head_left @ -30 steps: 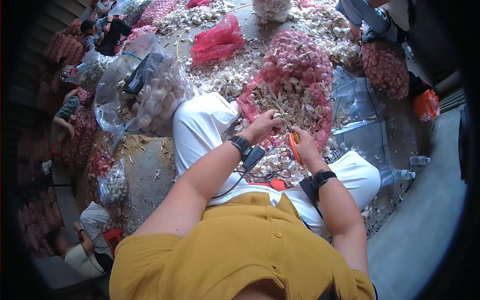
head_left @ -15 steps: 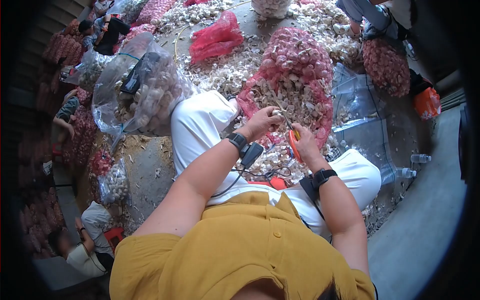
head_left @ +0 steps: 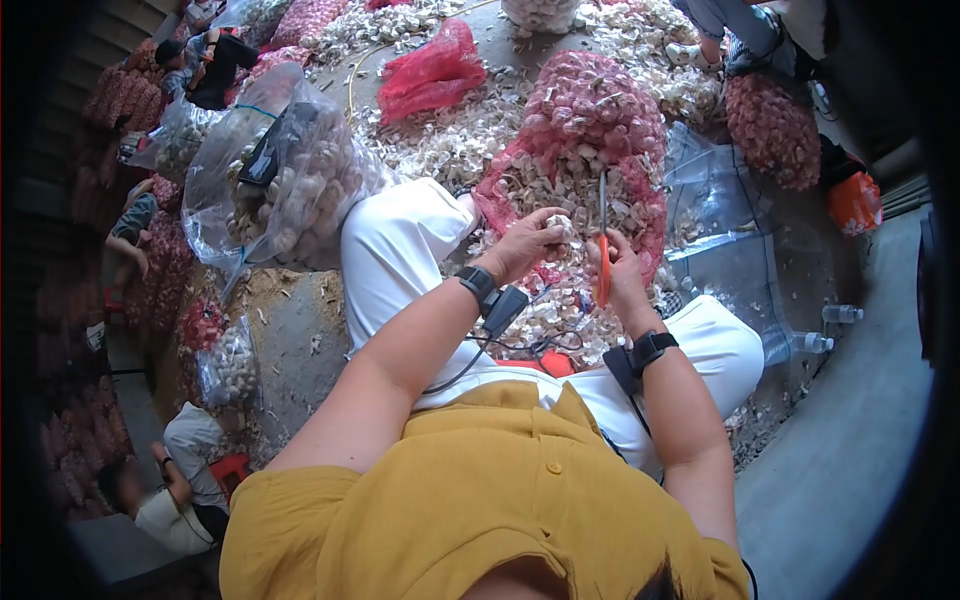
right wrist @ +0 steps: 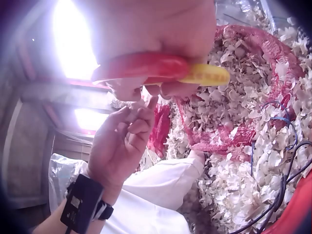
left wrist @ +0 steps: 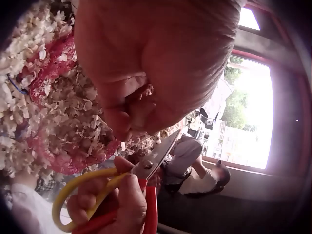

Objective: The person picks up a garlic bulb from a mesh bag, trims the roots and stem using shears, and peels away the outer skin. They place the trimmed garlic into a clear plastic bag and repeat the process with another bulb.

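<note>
A pale garlic bulb is pinched in the fingertips of my left hand, over a heap of dry garlic skins; in the left wrist view the curled fingers mostly hide it. My right hand grips scissors with red and yellow handles, fingers through the loops. In the head view their blades point away from me, just right of the bulb. The left wrist view shows the metal blades close below my left hand. In front lies a red mesh bag full of garlic, its mouth toward me.
At left stands a clear plastic bag of garlic with a dark phone-like object on it. A crumpled red net lies beyond, and flat plastic sheets lie at right beside small bottles. Other people sit around.
The scissors have swung from pointing left at the bulb to pointing straight away from me, and the right hand has turned and moved slightly right. The left hand keeps its hold on the bulb.
</note>
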A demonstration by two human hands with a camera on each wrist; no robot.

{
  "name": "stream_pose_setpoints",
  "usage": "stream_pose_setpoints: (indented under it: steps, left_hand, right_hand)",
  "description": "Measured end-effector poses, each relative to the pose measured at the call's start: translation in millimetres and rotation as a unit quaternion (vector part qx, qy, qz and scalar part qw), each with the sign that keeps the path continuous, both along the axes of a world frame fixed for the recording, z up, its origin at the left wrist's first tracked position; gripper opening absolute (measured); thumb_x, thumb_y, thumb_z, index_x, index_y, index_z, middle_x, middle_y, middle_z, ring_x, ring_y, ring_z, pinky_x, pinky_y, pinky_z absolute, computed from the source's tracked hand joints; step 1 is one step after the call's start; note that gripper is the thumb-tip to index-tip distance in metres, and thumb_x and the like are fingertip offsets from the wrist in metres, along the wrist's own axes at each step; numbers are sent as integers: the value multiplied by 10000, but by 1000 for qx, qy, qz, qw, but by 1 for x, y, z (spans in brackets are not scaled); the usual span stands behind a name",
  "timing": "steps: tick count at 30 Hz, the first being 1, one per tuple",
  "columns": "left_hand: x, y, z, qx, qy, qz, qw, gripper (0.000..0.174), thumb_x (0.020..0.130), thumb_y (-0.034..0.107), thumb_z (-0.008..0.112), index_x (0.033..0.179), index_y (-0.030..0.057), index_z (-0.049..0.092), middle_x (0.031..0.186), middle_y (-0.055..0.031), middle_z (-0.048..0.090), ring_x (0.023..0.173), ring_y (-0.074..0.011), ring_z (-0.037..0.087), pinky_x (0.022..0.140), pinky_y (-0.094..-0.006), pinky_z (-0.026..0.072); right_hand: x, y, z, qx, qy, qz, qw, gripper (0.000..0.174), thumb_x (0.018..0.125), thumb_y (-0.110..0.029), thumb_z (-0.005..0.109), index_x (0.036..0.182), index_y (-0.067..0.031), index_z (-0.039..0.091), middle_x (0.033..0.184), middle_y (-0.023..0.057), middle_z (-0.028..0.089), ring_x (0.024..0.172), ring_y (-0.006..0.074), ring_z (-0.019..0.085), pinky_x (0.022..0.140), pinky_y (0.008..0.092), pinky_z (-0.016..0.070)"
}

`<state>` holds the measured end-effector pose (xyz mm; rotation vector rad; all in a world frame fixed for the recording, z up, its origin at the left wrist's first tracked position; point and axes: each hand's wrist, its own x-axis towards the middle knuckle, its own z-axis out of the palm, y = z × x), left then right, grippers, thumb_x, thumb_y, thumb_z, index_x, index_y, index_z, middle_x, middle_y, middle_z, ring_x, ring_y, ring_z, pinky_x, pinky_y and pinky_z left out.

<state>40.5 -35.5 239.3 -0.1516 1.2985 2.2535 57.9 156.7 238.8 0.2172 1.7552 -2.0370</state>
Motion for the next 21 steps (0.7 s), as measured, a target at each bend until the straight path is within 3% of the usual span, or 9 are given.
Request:
stream_pose_setpoints:
  steps: [1,2,4,5,8,11,15,17,21]
  left_hand:
    - [1,3,-1,0,-14,0,1000,255,924,175,519,1155,86,458,914,-31,575,734,-95,540,645,-223,471]
    - [1,7,-2,0,-14,0,1000,255,924,175,519,1155,86,458,914,-31,575,734,-95,540,645,-223,471]
    - [1,14,-5,-44,-8,-51,998,257,956,258,459,1167,113,446,868,-10,554,636,-71,484,527,-205,411]
    - [1,18,-7,-44,-8,-53,998,257,956,258,459,1167,113,446,868,-10,554,636,-71,484,527,-205,411]
    - [6,28,0,-1,-4,-114,993,289,963,292,446,1200,130,408,764,30,461,566,-44,358,472,-194,267]
    - [9,33,20,-67,15,-143,987,315,946,265,491,1214,125,403,732,39,415,576,-40,358,471,-196,273]
    - [7,28,24,-57,19,-178,982,382,908,204,565,1238,118,393,745,38,434,591,-38,379,479,-201,295]
    - [11,30,37,-158,69,-182,968,454,866,152,623,1253,110,389,755,35,456,603,-43,405,498,-205,323]
    - [7,32,31,-194,69,-162,965,408,852,94,622,1213,92,432,751,21,493,622,-46,453,518,-223,371]
  right_hand:
    - [-1,-2,5,-16,0,-34,999,306,846,-208,659,1103,-104,529,705,-34,532,601,50,512,532,185,435]
    - [-2,-2,5,-34,-7,-36,999,359,833,-199,675,1133,-99,505,787,-8,556,637,67,537,543,206,456]
    - [-1,-5,3,-56,3,-53,997,377,822,-228,688,1127,-100,507,795,-3,571,646,67,547,532,213,461]
    - [-1,-6,1,-78,13,-69,994,396,812,-257,701,1120,-100,508,803,2,587,655,66,557,520,220,466]
    - [-6,-3,-11,-188,-27,-100,977,412,809,-233,705,1136,-98,493,888,22,591,720,88,578,578,241,485]
    - [-10,4,-12,-178,-53,-61,981,427,801,-204,712,1138,-81,480,944,30,589,775,109,591,640,249,491]
    - [-7,1,1,-140,-16,-53,989,436,789,-176,722,1129,-69,471,939,43,584,801,125,600,671,244,492]
    - [-8,-1,2,-172,-12,-71,982,431,789,-151,718,1123,-66,460,949,61,583,825,139,606,683,248,502]
    - [-13,-1,-7,-251,-26,-87,964,412,794,-137,710,1109,-70,454,934,76,587,836,163,613,696,270,516]
